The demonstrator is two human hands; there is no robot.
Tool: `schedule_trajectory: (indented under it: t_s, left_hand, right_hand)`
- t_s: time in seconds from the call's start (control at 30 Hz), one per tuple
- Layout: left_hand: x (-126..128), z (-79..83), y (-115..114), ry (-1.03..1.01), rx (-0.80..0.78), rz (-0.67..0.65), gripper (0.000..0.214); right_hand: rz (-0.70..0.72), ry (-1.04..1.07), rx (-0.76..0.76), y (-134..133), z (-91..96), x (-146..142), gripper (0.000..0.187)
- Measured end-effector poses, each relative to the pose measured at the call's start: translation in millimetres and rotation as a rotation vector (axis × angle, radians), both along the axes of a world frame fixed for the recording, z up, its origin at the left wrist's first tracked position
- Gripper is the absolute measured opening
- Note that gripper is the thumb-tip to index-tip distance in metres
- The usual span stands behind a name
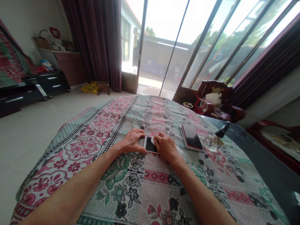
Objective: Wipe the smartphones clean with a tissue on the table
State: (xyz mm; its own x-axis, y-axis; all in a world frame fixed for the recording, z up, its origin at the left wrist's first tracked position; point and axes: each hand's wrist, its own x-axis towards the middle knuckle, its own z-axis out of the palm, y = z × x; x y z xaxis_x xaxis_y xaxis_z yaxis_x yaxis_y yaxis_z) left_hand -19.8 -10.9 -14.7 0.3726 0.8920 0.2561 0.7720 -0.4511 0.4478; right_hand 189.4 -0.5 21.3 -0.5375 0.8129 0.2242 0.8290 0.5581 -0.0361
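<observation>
A white smartphone [149,144] with a dark screen lies flat on the patterned tablecloth [154,165]. My left hand [133,141] grips its left end, thumb at the near edge and fingers at the far edge. Pinched in my right hand [167,147] is a white tissue [152,141], pressed on the phone's screen. More of the white material [179,150] shows beside the right wrist. The right hand hides the phone's right end. To the right, a dark-screened device with a red edge [192,137] rests on top of another flat, pale-edged one.
A clear bottle with a black top [214,140] stands right of the stacked devices. Beyond the cloth, a dark tabletop [243,140] shows. A wooden chair [208,97] holding things is at the far right, near glass doors [161,62]. A yellow bag [89,87] lies on the floor.
</observation>
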Motion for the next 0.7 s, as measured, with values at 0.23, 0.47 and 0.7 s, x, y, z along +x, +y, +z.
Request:
schedule_trajectory:
  t_s: [0.23, 0.47, 0.7]
  left_hand:
    - [-0.3, 1.0, -0.8, -0.001, -0.009, 0.001, 0.068]
    - [-0.6, -2.0, 1.0, 0.016, -0.009, 0.015, 0.074]
    - [-0.8, -2.1, 0.4, 0.067, 0.028, -0.017, 0.068]
  right_hand:
    - [0.024, 0.005, -0.002, 2.5, -2.4, -9.9, 0.03]
    - [0.034, 0.007, 0.012, 3.4, -4.3, -22.6, 0.03]
    - [0.01, 0.038, 0.03, 1.9, -6.2, -24.2, 0.028]
